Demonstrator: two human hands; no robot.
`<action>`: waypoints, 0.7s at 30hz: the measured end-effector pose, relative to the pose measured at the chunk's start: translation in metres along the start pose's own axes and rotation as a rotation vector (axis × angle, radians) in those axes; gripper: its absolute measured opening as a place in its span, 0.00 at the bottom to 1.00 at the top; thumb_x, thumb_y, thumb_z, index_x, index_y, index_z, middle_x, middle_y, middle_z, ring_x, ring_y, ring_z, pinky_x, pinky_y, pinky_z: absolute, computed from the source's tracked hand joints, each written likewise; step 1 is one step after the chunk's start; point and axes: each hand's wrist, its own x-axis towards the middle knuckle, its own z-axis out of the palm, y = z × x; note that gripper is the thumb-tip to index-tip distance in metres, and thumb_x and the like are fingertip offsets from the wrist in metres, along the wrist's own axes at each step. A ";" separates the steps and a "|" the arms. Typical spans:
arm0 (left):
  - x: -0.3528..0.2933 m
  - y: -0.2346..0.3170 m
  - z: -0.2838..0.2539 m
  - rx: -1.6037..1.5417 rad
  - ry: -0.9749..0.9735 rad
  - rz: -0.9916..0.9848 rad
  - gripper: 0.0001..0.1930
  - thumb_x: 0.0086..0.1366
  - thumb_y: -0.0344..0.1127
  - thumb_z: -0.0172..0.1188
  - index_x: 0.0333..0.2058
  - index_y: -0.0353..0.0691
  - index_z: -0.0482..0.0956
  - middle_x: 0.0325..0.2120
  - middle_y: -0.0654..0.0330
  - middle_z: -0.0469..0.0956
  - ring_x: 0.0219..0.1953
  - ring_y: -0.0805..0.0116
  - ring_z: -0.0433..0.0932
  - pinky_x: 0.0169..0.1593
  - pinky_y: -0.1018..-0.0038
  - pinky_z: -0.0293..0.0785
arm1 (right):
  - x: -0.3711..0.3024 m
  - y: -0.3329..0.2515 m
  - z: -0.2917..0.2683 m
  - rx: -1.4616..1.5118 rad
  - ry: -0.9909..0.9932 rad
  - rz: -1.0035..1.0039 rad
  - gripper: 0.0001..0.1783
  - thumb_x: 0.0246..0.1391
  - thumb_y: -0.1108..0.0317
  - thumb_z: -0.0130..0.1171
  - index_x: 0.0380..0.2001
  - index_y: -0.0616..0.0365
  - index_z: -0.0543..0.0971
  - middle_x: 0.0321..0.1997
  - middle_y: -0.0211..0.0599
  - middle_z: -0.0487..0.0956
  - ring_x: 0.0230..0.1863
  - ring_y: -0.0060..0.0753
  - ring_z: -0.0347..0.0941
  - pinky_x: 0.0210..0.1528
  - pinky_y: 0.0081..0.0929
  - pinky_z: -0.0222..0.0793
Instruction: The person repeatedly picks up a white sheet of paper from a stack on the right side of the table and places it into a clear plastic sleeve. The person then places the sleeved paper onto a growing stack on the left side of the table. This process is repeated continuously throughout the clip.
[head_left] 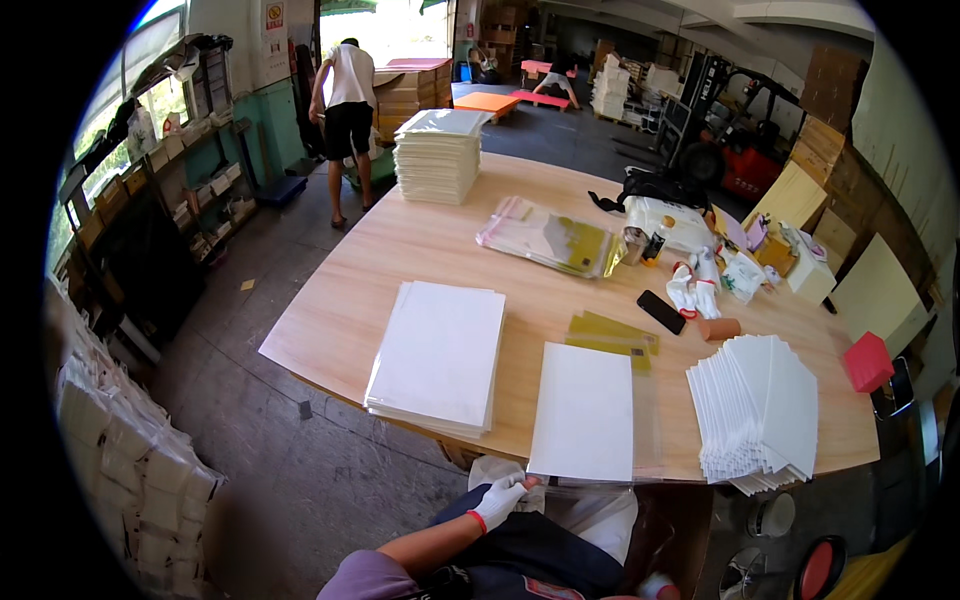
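My left hand [502, 499], in a white glove with a red cuff and bare fingertips, is closed at the table's front edge. It pinches the near left corner of a clear plastic sleeve [646, 440]. A white board [585, 410] lies flat with that sleeve, whose clear margin shows along the board's right side. Down at the lower edge is my right hand [655, 587], mostly out of the picture, its fingers hidden. Left of the board stands a stack of white boards [440, 350]; a fanned pile of white boards [755, 410] lies to the right.
Olive-printed sleeves [615, 335] lie behind the board, with a larger pile of plastic sleeves [555, 238] farther back. A phone [661, 312], white gloves [694, 290] and a tall stack [438, 160] share the table. A person [350, 110] bends beyond it; a forklift [745, 140] stands back right.
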 end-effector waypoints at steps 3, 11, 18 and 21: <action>-0.015 0.000 -0.009 0.096 -0.054 0.014 0.19 0.64 0.42 0.55 0.47 0.34 0.73 0.38 0.63 0.77 0.41 0.76 0.73 0.45 0.81 0.68 | 0.008 -0.044 -0.010 0.538 -0.274 0.158 0.14 0.56 0.58 0.46 0.26 0.54 0.75 0.27 0.37 0.76 0.25 0.34 0.73 0.25 0.35 0.69; 0.001 -0.032 -0.018 0.143 -0.235 -0.013 0.20 0.64 0.40 0.55 0.50 0.35 0.70 0.45 0.58 0.76 0.45 0.70 0.75 0.47 0.78 0.72 | 0.009 -0.071 -0.025 0.711 -0.502 0.161 0.15 0.52 0.55 0.48 0.32 0.54 0.78 0.34 0.41 0.78 0.35 0.36 0.75 0.33 0.34 0.71; 0.005 -0.031 -0.014 0.026 -0.187 -0.077 0.20 0.65 0.40 0.54 0.52 0.34 0.69 0.44 0.57 0.76 0.44 0.70 0.75 0.45 0.76 0.74 | 0.035 -0.057 -0.006 0.621 -0.589 0.110 0.20 0.49 0.53 0.50 0.38 0.54 0.80 0.40 0.44 0.80 0.43 0.38 0.77 0.40 0.33 0.73; 0.012 -0.043 -0.032 0.109 -0.170 0.007 0.18 0.66 0.40 0.52 0.49 0.32 0.72 0.43 0.57 0.76 0.44 0.69 0.75 0.47 0.76 0.72 | 0.041 -0.060 -0.035 0.782 -0.114 0.393 0.19 0.45 0.53 0.52 0.33 0.54 0.82 0.40 0.50 0.77 0.44 0.53 0.74 0.43 0.44 0.72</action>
